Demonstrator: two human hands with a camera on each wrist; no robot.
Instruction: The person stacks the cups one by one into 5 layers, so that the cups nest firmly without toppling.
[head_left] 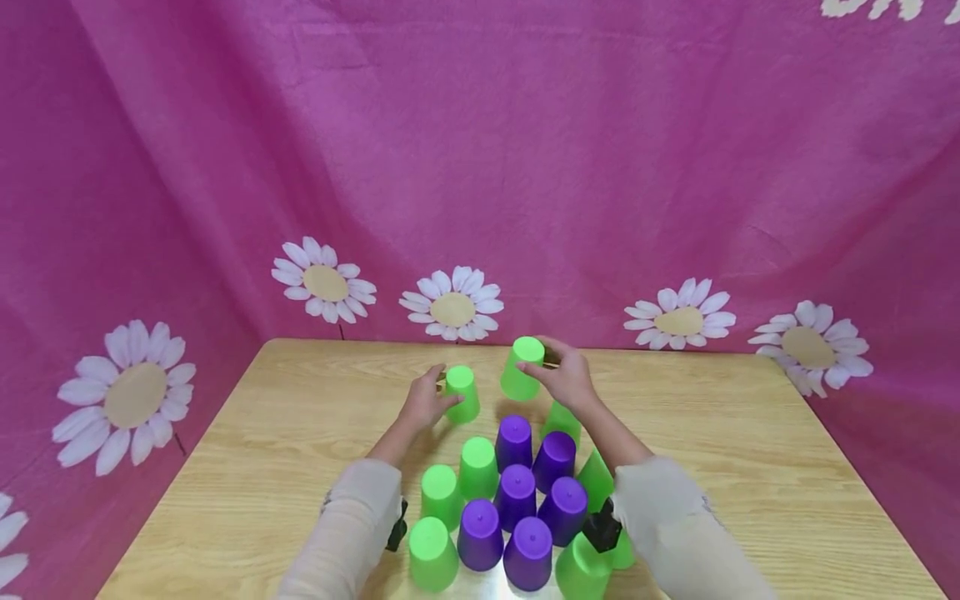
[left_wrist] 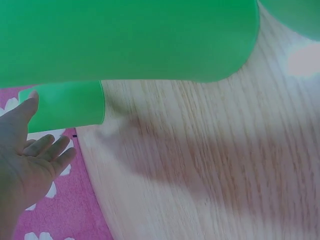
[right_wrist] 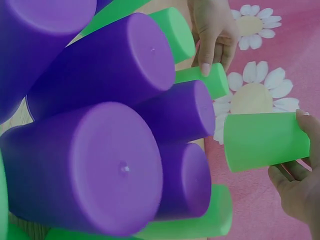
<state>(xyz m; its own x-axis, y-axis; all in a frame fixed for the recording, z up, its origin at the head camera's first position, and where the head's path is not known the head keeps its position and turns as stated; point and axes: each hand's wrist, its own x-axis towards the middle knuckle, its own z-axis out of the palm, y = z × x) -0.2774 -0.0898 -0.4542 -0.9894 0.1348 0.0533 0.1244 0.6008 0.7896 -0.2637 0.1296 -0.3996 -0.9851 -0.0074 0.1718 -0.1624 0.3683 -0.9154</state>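
Near the back of the table, my left hand (head_left: 422, 406) is beside an upside-down green cup (head_left: 464, 398). Its thumb lies across the front of that cup, while in the left wrist view the other fingers (left_wrist: 45, 150) are loosely extended, apart from its wall. To the right, my right hand (head_left: 567, 382) holds another green cup (head_left: 519, 379) upside down, thumb on one side and fingers on the other. This cup is raised above the table behind the purple cups (head_left: 513, 440). In the right wrist view the held green cup (right_wrist: 265, 141) shows its side.
Several purple cups stand upside down in a close group. Green cups (head_left: 478, 468) line their left side, and more green cups (head_left: 583, 571) stand along the right, partly hidden by my right arm. The wooden table (head_left: 705, 417) ends at a pink cloth (head_left: 525, 167) with daisies.
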